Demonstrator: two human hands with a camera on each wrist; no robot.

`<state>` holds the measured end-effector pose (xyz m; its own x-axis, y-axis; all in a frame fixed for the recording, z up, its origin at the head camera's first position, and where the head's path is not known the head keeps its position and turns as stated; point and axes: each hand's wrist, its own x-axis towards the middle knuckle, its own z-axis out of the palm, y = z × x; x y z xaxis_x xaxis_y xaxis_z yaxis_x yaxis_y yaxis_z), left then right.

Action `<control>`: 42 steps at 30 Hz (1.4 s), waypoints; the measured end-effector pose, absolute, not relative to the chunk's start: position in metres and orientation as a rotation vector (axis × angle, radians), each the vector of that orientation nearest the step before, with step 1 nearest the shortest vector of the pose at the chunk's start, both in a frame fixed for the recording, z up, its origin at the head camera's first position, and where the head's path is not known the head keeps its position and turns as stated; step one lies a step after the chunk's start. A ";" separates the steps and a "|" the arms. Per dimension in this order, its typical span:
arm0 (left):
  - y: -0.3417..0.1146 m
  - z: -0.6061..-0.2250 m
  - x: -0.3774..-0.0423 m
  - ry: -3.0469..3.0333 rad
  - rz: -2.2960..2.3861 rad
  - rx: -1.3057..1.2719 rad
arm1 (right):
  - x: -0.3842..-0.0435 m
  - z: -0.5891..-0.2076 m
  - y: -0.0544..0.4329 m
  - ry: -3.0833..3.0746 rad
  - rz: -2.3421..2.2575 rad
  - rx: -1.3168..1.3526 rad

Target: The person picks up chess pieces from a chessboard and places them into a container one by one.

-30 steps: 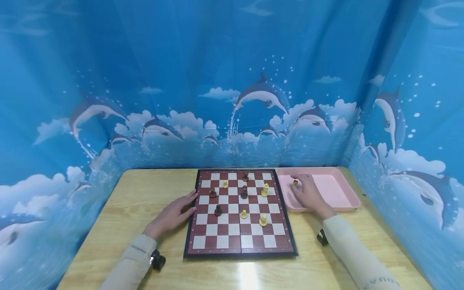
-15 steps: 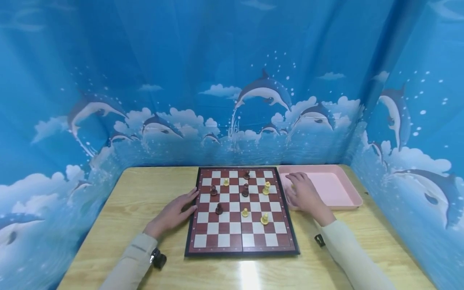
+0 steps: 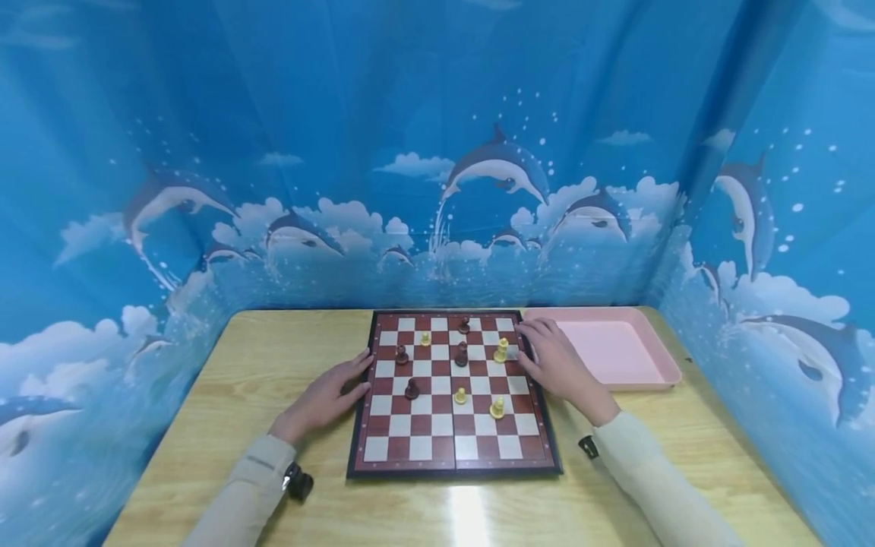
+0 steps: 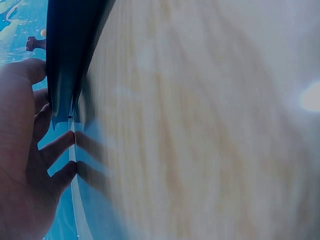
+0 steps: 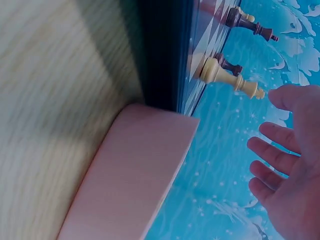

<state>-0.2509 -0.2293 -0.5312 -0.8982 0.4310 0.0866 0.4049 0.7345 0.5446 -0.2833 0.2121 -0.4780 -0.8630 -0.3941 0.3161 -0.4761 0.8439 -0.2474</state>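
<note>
A folding chessboard [image 3: 420, 425] lies on the table with cream and dark chess pieces standing apart on it. My left hand [image 3: 321, 403] touches its left edge; in the left wrist view the thumb lies against the dark rim [image 4: 70, 55]. My right hand [image 3: 557, 361] hovers over the board's right edge, fingers loosely spread and holding nothing. Just off its fingertips stands a tall cream chess piece [image 3: 501, 350], also seen beside the thumb in the right wrist view. Left of that is a tall dark chess piece [image 3: 461, 354]. A smaller cream piece [image 3: 497, 408] stands nearer the front.
A pink tray [image 3: 618, 349] stands against the board's right side; my right hand hides part of its left end. Several other pieces, including a cream pawn [image 3: 460, 396] and a dark piece [image 3: 412, 389], stand across the board. A blue dolphin curtain [image 3: 383, 152] surrounds the table.
My right hand held a small chess piece over the tray, lowered there, and has now moved left to the board with nothing in it. My left hand stays at the board's edge.
</note>
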 end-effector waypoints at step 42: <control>-0.228 -0.533 -0.252 2.890 0.900 0.683 | -0.302 -0.493 0.207 -2.777 1.492 0.523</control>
<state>-0.2520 -0.2279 -0.5333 -0.9025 0.4208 0.0919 0.3986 0.7351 0.5484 -0.3020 0.2067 -0.4931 -0.9450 -0.3093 0.1063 -0.2594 0.5109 -0.8196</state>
